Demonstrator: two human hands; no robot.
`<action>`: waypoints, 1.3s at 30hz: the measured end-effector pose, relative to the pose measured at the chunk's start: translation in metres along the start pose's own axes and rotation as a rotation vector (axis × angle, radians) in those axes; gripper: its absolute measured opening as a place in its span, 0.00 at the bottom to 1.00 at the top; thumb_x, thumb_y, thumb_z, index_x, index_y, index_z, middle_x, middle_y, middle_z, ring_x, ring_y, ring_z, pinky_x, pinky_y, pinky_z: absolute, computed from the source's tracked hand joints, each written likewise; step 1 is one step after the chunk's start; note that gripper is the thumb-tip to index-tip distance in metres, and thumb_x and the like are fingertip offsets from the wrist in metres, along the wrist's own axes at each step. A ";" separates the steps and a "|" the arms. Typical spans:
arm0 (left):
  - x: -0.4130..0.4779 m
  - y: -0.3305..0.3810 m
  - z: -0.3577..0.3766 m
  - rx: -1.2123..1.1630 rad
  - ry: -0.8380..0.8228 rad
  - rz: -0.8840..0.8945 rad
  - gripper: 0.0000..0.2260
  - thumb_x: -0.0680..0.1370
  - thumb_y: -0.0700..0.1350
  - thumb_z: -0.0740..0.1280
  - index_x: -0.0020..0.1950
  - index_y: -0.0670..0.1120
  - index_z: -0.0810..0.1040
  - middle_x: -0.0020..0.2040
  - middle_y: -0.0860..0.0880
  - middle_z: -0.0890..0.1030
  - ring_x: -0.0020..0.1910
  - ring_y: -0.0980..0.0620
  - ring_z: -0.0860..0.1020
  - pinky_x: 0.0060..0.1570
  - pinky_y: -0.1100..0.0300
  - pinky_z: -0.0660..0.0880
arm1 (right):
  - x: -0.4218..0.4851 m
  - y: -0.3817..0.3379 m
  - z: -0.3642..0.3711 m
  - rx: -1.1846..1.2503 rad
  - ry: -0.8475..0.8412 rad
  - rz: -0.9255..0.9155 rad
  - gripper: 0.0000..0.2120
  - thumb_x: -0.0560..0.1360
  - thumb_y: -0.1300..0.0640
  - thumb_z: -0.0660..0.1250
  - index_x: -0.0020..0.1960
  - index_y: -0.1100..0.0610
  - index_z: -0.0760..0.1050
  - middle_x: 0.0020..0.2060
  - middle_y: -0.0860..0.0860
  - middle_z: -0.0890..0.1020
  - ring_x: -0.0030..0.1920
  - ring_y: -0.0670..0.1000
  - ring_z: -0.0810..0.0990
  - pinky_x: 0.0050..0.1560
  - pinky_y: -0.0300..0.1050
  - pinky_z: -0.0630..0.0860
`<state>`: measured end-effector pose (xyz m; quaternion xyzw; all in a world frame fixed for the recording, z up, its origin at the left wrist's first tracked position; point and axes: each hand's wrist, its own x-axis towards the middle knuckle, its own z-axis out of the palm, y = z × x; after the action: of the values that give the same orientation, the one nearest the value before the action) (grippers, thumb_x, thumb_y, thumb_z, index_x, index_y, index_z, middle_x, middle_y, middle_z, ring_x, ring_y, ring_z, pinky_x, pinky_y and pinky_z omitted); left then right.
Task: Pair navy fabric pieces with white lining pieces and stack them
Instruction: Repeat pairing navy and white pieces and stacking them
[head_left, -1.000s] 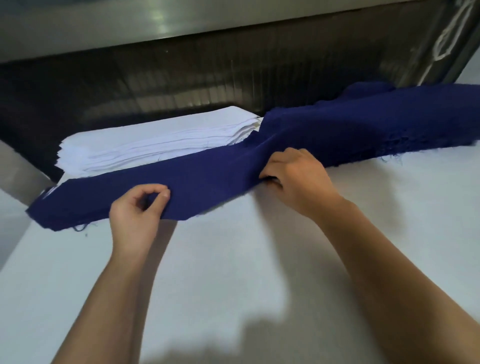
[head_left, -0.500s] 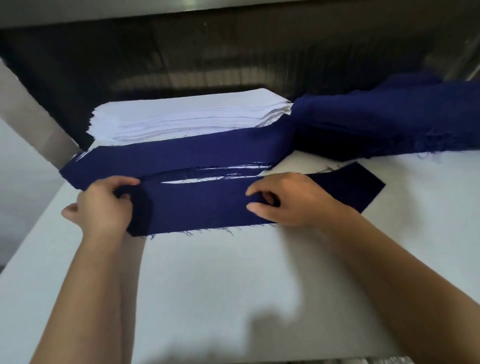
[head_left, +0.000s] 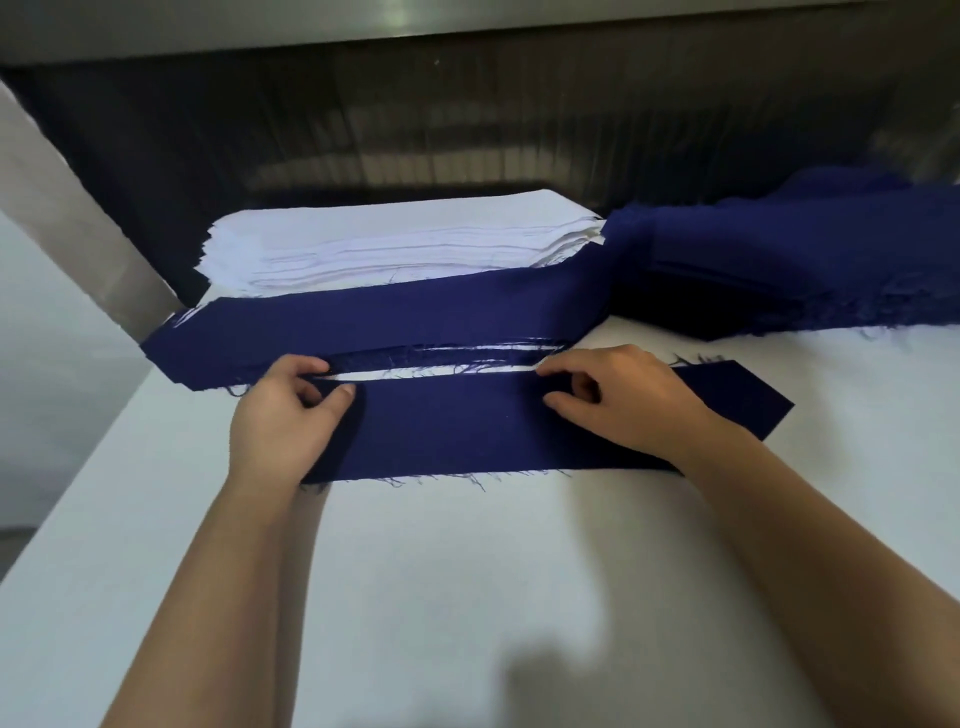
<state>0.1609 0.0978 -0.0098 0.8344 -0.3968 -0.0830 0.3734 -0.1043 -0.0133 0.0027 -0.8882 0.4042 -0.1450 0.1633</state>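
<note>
Head view puts the single navy fabric piece (head_left: 467, 426) flat on the table (head_left: 467, 597) in front of us, its long side running from nine to three o'clock and its slanted end showing past our right wrist. Our left hand (head_left: 283, 421) pinches the far edge near the nine o'clock end, thumb against fingertips. Our right hand (head_left: 618, 400) pinches the same edge toward three o'clock, fingers curled over it and thumb on the cloth. We judge that two grips spaced along one edge keep the limp strip straight, so it can be carried without folding.

At twelve o'clock, just beside our piece, lies the navy stack (head_left: 389, 322); a narrow strip of table shows between them, crossed by frayed threads. Close behind it, again at twelve, sits the stack of white lining pieces (head_left: 395, 244), so both supplies fall within one reach. At two o'clock a looser heap of navy fabric (head_left: 805, 260) slumps on the table. A dark ribbed panel (head_left: 467, 130) closes the back.

No lining lies on our piece, so we take pairing to be the step ahead.
</note>
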 end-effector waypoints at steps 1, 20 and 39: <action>0.001 0.001 0.001 -0.011 0.055 -0.010 0.12 0.75 0.48 0.70 0.57 0.48 0.76 0.35 0.54 0.74 0.36 0.55 0.73 0.37 0.58 0.65 | 0.004 0.000 -0.001 0.017 0.038 0.015 0.12 0.74 0.50 0.65 0.58 0.46 0.77 0.32 0.41 0.74 0.38 0.47 0.72 0.42 0.43 0.70; 0.130 0.027 0.027 0.192 0.198 0.173 0.20 0.82 0.52 0.57 0.72 0.48 0.69 0.73 0.47 0.66 0.71 0.40 0.58 0.68 0.50 0.56 | 0.165 0.005 0.000 -0.055 0.232 0.284 0.25 0.81 0.48 0.51 0.76 0.52 0.55 0.75 0.58 0.55 0.75 0.57 0.48 0.72 0.51 0.48; 0.155 0.030 0.047 0.389 0.152 0.248 0.24 0.76 0.62 0.63 0.66 0.48 0.75 0.68 0.50 0.73 0.69 0.42 0.60 0.62 0.45 0.55 | 0.168 0.010 0.020 -0.165 0.353 0.243 0.15 0.78 0.55 0.55 0.62 0.52 0.73 0.67 0.45 0.71 0.71 0.49 0.60 0.68 0.55 0.45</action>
<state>0.2265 -0.0530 0.0024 0.8394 -0.4754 0.1046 0.2416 0.0030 -0.1450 0.0013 -0.8043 0.5410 -0.2438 0.0330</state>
